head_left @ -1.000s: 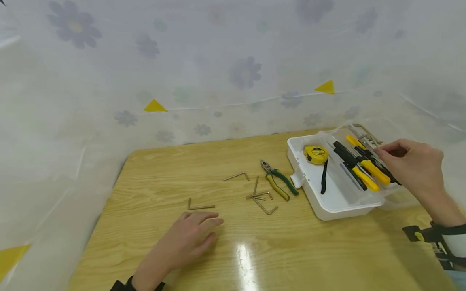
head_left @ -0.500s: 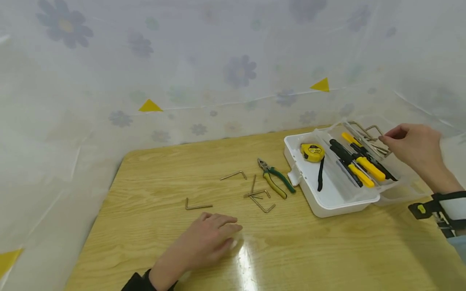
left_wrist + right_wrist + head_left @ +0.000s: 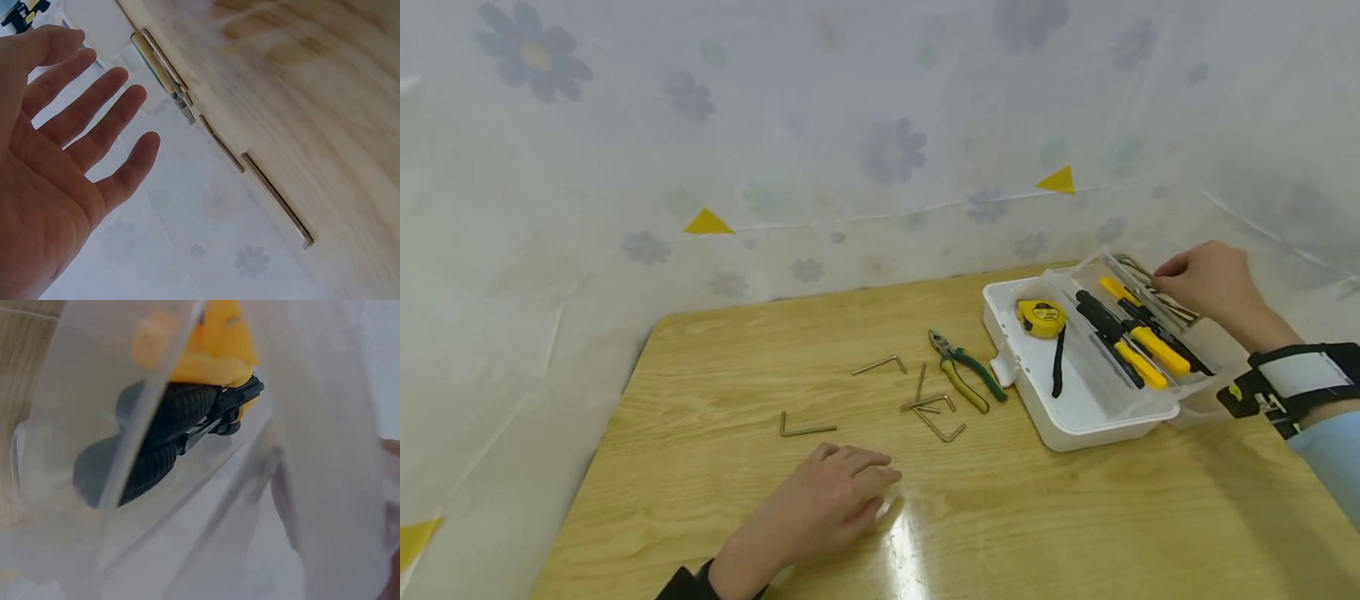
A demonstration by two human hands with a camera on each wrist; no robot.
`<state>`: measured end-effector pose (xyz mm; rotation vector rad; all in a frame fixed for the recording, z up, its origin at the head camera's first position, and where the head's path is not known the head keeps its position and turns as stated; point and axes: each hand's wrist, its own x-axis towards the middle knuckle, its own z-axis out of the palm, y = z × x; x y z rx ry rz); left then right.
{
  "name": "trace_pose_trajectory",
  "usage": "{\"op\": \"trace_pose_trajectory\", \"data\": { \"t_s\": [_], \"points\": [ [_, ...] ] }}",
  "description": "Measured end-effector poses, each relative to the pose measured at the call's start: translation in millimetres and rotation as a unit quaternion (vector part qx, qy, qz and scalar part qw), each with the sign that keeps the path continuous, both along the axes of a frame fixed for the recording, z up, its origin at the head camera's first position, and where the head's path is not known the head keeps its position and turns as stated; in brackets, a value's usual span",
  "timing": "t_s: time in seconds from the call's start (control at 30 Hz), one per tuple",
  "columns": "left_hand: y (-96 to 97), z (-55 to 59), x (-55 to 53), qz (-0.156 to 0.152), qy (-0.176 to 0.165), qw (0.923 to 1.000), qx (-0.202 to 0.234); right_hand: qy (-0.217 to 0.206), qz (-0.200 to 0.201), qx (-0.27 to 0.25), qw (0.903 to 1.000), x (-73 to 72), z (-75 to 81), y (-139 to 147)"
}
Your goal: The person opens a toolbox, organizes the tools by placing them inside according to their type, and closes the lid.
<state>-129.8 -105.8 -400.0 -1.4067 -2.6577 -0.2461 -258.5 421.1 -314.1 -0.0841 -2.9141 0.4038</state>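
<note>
My right hand (image 3: 1213, 283) is at the far right compartment of the toolbox, its thumb and forefinger pinching an L-shaped hex key among several hex keys (image 3: 1131, 267); the fingers partly cover them. In the right wrist view, the translucent plastic blurs that hand. My left hand (image 3: 823, 504) hovers low over the table, fingers loosely spread and holding nothing. Ahead of it lie one hex key (image 3: 808, 431), another hex key (image 3: 880, 364), and an overlapping cluster of hex keys (image 3: 931, 406). Beside the cluster are green-and-yellow pliers (image 3: 966, 371).
The white toolbox (image 3: 1108, 435) stands at the table's right, lid folded back. Inside are a yellow tape measure (image 3: 1040, 318) with a black strap and several yellow-and-black screwdrivers (image 3: 1138, 342). A flowered plastic sheet (image 3: 850, 142) hangs behind the wooden table (image 3: 715, 367).
My right hand has brought the hex key left and down into the far right compartment. The left hand slid right over the table, then stayed nearly still.
</note>
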Motion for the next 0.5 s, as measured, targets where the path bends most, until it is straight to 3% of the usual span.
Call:
{"op": "trace_pose_trajectory", "data": {
  "t_s": [0.33,0.5],
  "points": [
    [-0.5,-1.6,-0.4,0.012,-0.007,0.9999,0.006,0.026,0.018,-0.033,0.999,-0.5,-8.8,-2.7],
    [-0.9,-1.4,0.4,0.011,-0.007,0.9998,0.014,0.015,0.009,-0.046,0.9988,-1.4,-16.5,-4.7]
  ]
}}
